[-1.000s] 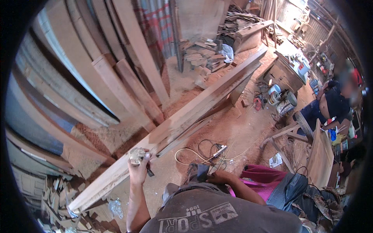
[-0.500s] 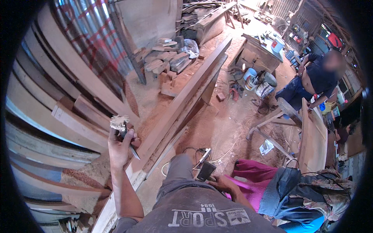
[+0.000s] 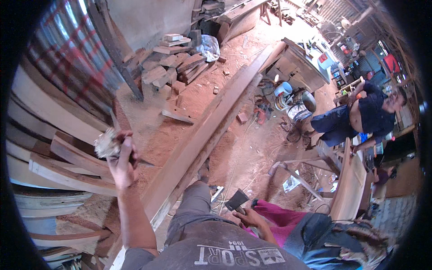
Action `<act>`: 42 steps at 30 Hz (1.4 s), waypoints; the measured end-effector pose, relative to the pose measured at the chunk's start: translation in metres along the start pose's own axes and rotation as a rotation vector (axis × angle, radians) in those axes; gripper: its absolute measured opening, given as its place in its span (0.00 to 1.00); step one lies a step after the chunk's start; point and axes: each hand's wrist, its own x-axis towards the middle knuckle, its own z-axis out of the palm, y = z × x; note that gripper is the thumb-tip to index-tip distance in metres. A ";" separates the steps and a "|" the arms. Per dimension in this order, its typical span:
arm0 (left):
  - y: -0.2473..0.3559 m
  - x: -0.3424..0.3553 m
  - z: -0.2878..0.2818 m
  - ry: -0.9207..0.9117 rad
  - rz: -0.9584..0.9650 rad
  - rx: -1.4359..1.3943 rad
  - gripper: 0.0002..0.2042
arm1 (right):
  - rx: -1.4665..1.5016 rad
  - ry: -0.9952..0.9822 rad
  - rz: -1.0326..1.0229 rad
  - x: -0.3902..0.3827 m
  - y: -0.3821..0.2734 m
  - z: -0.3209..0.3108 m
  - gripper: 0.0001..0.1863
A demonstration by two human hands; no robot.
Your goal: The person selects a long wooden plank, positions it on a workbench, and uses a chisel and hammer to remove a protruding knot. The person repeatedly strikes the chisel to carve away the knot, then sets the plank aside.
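Smooth beam (image 3: 209,126) through the centre

Straight edges slant upper right beside dusty floor (image 3: 225,166); a trestle (image 3: 330,157) obstructs centre right. Rough offcuts (image 3: 155,74) heap upper left. Lower centre, the right hand (image 3: 252,219) clasps a dark, blocky-headed tool (image 3: 237,200); well apart, mid-left, the left hand (image 3: 123,164) grips a frayed-topped chisel (image 3: 107,145).

Stacked offcuts (image 3: 155,74), pale bucket (image 3: 283,89), possibly a red tool (image 3: 262,113)
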 end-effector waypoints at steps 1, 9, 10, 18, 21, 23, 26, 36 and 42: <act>-0.010 0.015 0.002 0.011 0.000 -0.036 0.14 | -0.041 0.031 -0.089 0.013 -0.012 -0.018 0.37; -0.077 0.088 0.072 0.173 -0.048 0.080 0.15 | 0.045 -0.082 0.134 0.054 -0.121 -0.182 0.31; -0.083 0.096 0.087 0.134 -0.069 0.032 0.15 | 0.065 -0.078 0.162 0.054 -0.128 -0.196 0.30; -0.098 0.139 0.188 -0.199 -0.271 -0.126 0.16 | -0.055 -0.074 0.236 0.089 -0.091 -0.241 0.34; -0.098 0.154 0.204 -0.357 -0.296 -0.107 0.11 | 0.006 -0.050 0.130 0.088 -0.108 -0.255 0.36; -0.104 0.156 0.212 -0.305 -0.317 -0.164 0.09 | 0.120 -0.095 0.120 0.103 -0.095 -0.254 0.38; -0.119 0.156 0.237 -0.251 -0.295 -0.339 0.08 | -0.034 -0.176 0.030 0.141 -0.063 -0.277 0.38; -0.125 0.154 0.257 -0.328 -0.278 -0.288 0.12 | 0.122 0.018 -0.027 0.114 -0.179 -0.380 0.28; -0.092 0.155 0.275 -0.320 -0.162 -0.199 0.16 | 0.293 0.182 -0.183 0.057 -0.236 -0.412 0.19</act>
